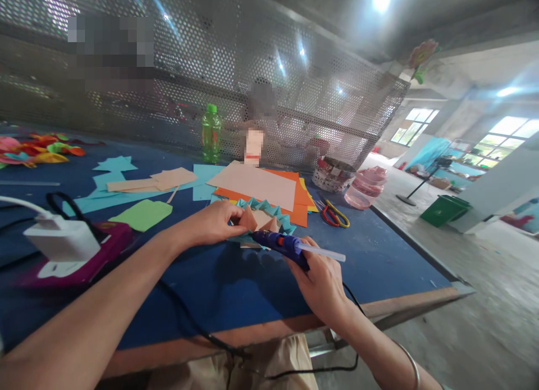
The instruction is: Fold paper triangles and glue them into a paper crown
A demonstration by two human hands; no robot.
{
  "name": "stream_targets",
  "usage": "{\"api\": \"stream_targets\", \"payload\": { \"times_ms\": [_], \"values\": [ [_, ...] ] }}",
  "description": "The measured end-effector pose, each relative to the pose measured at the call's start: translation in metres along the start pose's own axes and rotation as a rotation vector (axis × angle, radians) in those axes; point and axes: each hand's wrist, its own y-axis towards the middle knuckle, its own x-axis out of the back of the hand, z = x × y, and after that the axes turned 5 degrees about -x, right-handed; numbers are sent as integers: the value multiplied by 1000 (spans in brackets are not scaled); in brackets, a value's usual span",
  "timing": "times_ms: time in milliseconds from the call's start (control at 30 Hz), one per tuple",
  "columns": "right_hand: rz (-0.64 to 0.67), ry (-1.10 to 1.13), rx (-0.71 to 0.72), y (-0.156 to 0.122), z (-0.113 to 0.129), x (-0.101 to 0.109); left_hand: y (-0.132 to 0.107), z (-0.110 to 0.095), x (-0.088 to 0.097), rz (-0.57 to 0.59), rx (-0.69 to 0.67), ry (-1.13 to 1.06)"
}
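Note:
My right hand point(322, 275) is closed round a blue hot glue gun point(286, 245), with a clear glue stick point(324, 251) poking out of its back end. The gun's nozzle points left, at the near edge of a folded paper piece point(263, 220) with peach points inside and a ring of blue points around it. Fingers and thumb of my left hand point(219, 221) pinch one peach point at the piece's left side. Whether the nozzle touches the paper, I cannot tell.
Paper sheets point(256, 183) lie behind the piece, with red-and-yellow scissors point(334, 214) to their right. A green bottle point(211, 134), a patterned basket point(332, 173) and a pink jar point(365, 186) stand farther back. At left is a purple power strip point(120, 241) with a white plug.

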Motion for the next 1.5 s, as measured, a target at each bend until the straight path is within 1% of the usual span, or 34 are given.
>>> {"api": "stream_targets", "payload": {
  "times_ms": [233, 367, 467, 533, 600, 700, 767, 900, 967, 1067, 1200, 1367, 1500],
  "values": [
    [16, 104, -33, -7, -2, 7, 1, 2, -1, -24, 15, -8],
    [-19, 198, -117, -14, -7, 14, -1, 1, 3, -6, -18, 24],
    [-18, 356, -239, -17, -15, 23, -3, -1, 6, 55, -61, 19],
    [-49, 461, -346, -17, -23, 31, -4, -1, 6, 69, -61, 13],
    [-104, 541, -454, -16, -34, 39, -3, -1, 4, 54, -38, 8],
    [-187, 676, -564, -13, -53, 51, 0, -1, -1, 21, -3, 6],
    [-213, 806, -665, -11, -66, 58, 1, 0, -5, -5, 10, 12],
    [-270, 1110, -913, -9, -91, 69, 3, 2, -9, -51, 5, 21],
    [-297, 1237, -979, -8, -101, 73, 3, 3, -9, -68, -18, 26],
    [-321, 1330, -1028, -7, -114, 79, 4, 6, -10, -69, -47, 33],
    [-335, 1383, -1071, -7, -129, 85, 4, 8, -12, -81, -64, 25],
    [-318, 1424, -1088, -10, -147, 90, 3, 5, -13, -121, -60, 25],
    [-330, 1440, -1096, -12, -155, 92, 3, 3, -13, -142, -67, 48]
  ]
}}
